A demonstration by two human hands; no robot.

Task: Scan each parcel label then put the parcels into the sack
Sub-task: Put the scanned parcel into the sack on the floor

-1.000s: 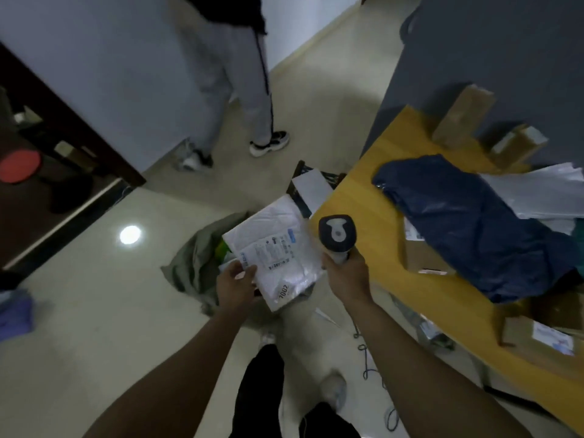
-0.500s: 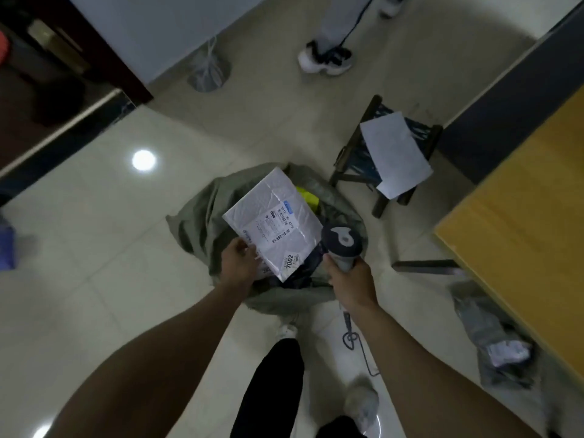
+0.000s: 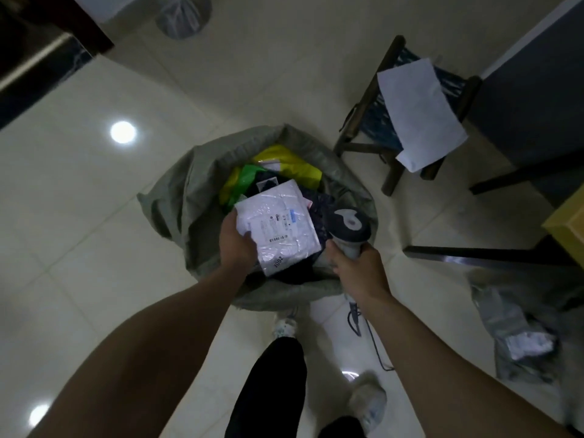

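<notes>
Over the open grey sack at frame centre, the left hand is gripping the white parcel by its left edge, thumb curling onto the label side. A second ago the parcel was being held higher, near the table corner. Now it is hanging low above the yellow and green parcels already inside, so the scan is probably done and the drop is next. Just right, the right hand is clutching the scanner by its handle.
</notes>
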